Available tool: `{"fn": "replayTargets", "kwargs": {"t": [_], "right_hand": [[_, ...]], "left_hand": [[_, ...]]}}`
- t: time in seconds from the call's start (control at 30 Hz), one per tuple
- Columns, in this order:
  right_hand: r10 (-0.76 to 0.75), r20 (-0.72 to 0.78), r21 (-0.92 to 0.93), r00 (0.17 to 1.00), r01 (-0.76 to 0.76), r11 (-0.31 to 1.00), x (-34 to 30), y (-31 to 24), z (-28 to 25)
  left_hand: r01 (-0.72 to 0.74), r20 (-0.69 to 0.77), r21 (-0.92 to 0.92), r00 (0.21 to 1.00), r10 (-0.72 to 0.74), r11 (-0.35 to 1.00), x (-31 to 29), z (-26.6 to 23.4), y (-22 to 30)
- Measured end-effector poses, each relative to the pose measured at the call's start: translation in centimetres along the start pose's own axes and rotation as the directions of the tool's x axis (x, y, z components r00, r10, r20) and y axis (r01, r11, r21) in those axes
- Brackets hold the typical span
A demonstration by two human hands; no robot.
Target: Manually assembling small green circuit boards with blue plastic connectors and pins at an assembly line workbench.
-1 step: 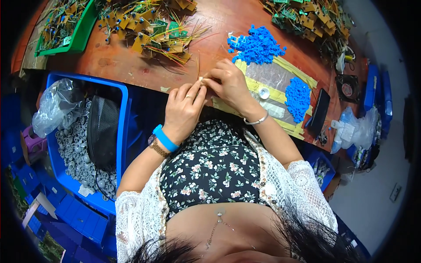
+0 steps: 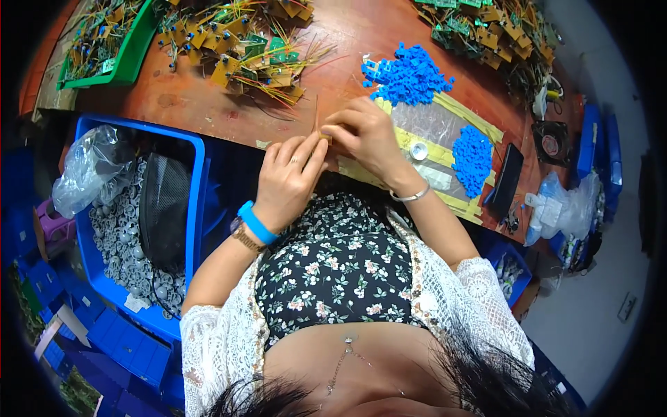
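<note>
Both my hands meet at the table's near edge. My left hand [image 2: 288, 170] and my right hand [image 2: 368, 135] pinch a small circuit board [image 2: 326, 137] between their fingertips. Only a yellow-orange bit of it shows; the fingers hide the rest. Thin wires [image 2: 316, 111] stick up from it past the fingertips. To the right of my right hand lie a heap of small blue plastic parts [image 2: 410, 76] and a smaller blue heap [image 2: 472, 160]. Left of the hands, farther back, is a pile of orange and green circuit boards [image 2: 236, 59] with red and yellow wires.
A small round silvery tin [image 2: 418, 151] sits on the taped clear sheet [image 2: 438, 121]. A black phone-like slab [image 2: 505, 181] and a fan [image 2: 550, 144] are at right. More boards [image 2: 497, 31] lie far right, others in a green tray [image 2: 128, 62]. A blue bin [image 2: 198, 149] of grey parts stands left.
My left hand has shifted slightly left and down. Yellow-orange shows between the fingertips where a pale bit showed before. The piles have not been disturbed.
</note>
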State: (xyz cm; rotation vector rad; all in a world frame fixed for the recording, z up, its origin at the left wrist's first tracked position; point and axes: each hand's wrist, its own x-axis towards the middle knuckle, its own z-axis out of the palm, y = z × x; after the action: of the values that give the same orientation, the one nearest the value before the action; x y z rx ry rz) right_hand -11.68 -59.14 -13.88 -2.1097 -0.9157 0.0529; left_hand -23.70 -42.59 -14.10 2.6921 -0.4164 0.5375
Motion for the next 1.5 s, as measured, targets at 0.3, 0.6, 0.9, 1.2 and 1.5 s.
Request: {"fn": "replayTargets", "kwargs": {"t": [0.3,0.6,0.9,1.2,1.5], "right_hand": [[-0.129,-0.156,-0.322,0.979,0.073,0.944,-0.7,3.2,-2.0],[-0.06,-0.169,-0.315,0.984,0.004,0.949,0.0,2.7,-1.0],[-0.078,-0.184,-0.212,0.98,0.038,0.976,-0.1,3.4,-1.1],[-0.06,-0.192,-0.344,0.98,-0.01,0.939,0.0,3.0,-1.2],[-0.009,-0.231,-0.251,0.973,-0.051,0.967,0.1,2.9,-1.6]], "left_hand": [[0.549,-0.639,0.62,0.768,-0.045,0.561,4.0,-12.0,-20.0],[0.449,-0.335,-0.258,0.789,-0.515,0.855,4.6,-2.2,-12.8],[0.212,-0.522,-0.197,0.804,-0.286,0.957,4.8,-1.2,-7.4],[-0.009,-0.245,-0.09,0.969,-0.013,0.996,1.8,1.7,-2.3],[0.084,-0.072,-0.091,0.993,-0.09,0.992,0.4,1.9,-0.8]]}}
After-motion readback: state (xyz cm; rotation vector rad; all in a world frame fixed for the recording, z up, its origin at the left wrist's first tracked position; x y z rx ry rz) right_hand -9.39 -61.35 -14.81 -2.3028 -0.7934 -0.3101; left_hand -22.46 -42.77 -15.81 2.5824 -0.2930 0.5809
